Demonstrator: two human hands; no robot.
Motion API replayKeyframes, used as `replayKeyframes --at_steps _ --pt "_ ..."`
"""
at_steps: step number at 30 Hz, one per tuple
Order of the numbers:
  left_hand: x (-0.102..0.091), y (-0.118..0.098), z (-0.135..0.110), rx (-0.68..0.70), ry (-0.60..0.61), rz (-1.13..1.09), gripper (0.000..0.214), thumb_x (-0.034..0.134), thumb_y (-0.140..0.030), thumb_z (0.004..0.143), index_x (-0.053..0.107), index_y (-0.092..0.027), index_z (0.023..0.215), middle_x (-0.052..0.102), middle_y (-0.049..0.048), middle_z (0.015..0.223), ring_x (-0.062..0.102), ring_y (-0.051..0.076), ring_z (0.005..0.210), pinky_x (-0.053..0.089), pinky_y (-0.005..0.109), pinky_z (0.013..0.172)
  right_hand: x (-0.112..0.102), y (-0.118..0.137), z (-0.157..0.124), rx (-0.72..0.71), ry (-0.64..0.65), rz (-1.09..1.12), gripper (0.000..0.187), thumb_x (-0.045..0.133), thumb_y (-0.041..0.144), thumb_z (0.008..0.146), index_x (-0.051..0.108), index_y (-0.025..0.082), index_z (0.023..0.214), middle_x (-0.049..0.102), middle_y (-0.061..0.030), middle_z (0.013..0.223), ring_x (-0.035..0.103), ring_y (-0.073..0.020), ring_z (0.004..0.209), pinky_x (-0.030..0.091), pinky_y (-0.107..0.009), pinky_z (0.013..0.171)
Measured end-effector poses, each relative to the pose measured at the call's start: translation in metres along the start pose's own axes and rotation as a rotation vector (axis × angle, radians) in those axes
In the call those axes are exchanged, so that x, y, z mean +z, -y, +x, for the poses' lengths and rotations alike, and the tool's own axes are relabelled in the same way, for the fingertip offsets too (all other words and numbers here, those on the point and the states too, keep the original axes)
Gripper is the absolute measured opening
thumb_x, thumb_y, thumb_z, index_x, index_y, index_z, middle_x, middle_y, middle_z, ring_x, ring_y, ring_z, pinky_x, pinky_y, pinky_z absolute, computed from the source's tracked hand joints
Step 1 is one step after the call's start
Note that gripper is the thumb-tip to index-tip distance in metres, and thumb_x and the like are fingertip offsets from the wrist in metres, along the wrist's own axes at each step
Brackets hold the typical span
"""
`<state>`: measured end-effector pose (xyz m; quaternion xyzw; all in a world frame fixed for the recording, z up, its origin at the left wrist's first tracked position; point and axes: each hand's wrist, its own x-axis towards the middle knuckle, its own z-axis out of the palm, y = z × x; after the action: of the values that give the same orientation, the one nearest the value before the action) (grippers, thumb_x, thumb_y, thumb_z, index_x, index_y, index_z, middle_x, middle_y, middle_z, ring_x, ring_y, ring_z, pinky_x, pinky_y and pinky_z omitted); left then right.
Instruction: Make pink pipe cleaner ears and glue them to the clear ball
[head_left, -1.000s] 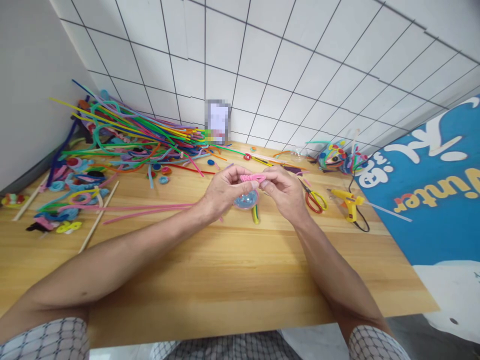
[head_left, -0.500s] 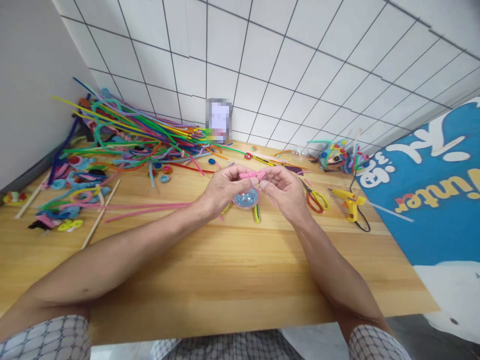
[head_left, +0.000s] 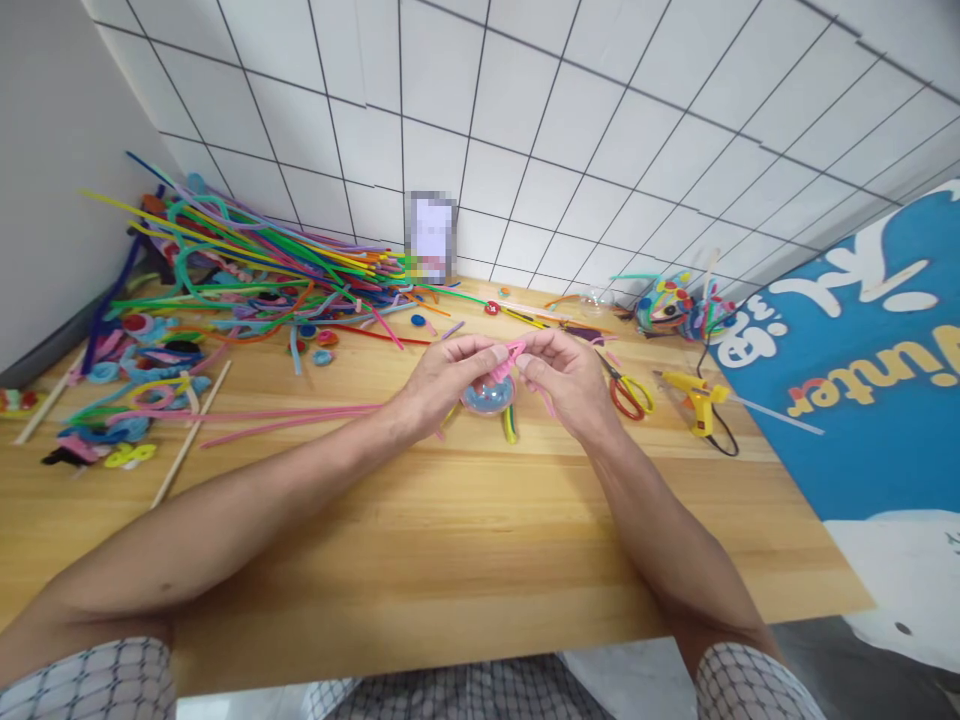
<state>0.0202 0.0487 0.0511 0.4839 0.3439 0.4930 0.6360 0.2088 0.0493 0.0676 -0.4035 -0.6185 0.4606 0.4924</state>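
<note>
Fingers [head_left: 480, 360] of the left hand [head_left: 442, 382] and right hand [head_left: 568, 378] pinch a pink twist [head_left: 513, 358] between them, near the clear ball [head_left: 487, 398] on the worktop [head_left: 450, 560] — the step looks like shaping it, and the next move likely calls for steady pressure while its end is bent.

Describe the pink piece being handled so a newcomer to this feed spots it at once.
Find the wooden table, then the left hand and right hand nearly meeting above it. The pink piece is pinched between the two. Unlike the long pink stems lying beyond the left forearm, it is short and bunched up.
</note>
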Motion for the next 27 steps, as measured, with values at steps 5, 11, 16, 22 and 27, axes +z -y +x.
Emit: replayKeyframes --at_steps 5,11,16,22,27 --pt "0.001 0.001 0.002 0.038 -0.045 0.046 0.050 0.096 -0.063 0.067 0.082 -0.017 0.082 0.074 0.0030 0.075 0.058 0.013 0.065 0.048 0.027 0.064 0.001 -0.005 -0.001 -0.004 0.007 0.001 0.024 0.087 0.037 0.081 0.075 0.022 0.095 0.077 0.0008 0.081 0.068 -0.0141 0.070 0.058 -0.028 0.065" --pt "0.000 0.005 0.003 0.076 -0.058 0.073 0.054 0.097 -0.066 0.064 0.083 -0.016 0.082 0.077 0.0043 0.076 0.064 0.016 0.070 0.053 0.029 0.069 0.003 -0.009 -0.002 -0.031 0.029 -0.052 0.028 0.089 0.040 0.083 0.073 0.023 0.099 0.078 -0.0003 0.085 0.074 -0.0164 0.077 0.063 -0.033 0.076" --pt "-0.003 0.009 0.003 0.052 -0.043 0.068 0.049 0.096 -0.064 0.067 0.083 -0.018 0.077 0.078 0.0049 0.077 0.065 0.016 0.071 0.055 0.030 0.072 0.002 -0.011 -0.001 -0.010 0.023 -0.078 0.031 0.090 0.039 0.081 0.072 0.022 0.099 0.080 -0.0013 0.087 0.073 -0.0160 0.077 0.062 -0.031 0.074" --pt "-0.002 0.006 0.001 0.093 -0.028 0.094 0.044 0.095 -0.060 0.072 0.085 -0.019 0.081 0.080 0.0053 0.081 0.068 0.017 0.074 0.056 0.031 0.077 0.001 -0.012 0.000 0.040 0.036 -0.020 0.037 0.093 0.041 0.077 0.070 0.022 0.100 0.077 0.0003 0.086 0.072 -0.0148 0.077 0.060 -0.028 0.072" --pt "-0.004 0.006 0.000 0.248 -0.065 0.240 0.030 0.087 -0.053 0.083 0.087 -0.023 0.081 0.083 0.0051 0.086 0.070 0.021 0.084 0.056 0.037 0.093 0.005 -0.010 -0.002 -0.004 0.043 -0.024 0.036 0.089 0.046 0.085 0.069 0.023 0.104 0.076 0.0005 0.086 0.071 -0.0154 0.077 0.060 -0.030 0.072"
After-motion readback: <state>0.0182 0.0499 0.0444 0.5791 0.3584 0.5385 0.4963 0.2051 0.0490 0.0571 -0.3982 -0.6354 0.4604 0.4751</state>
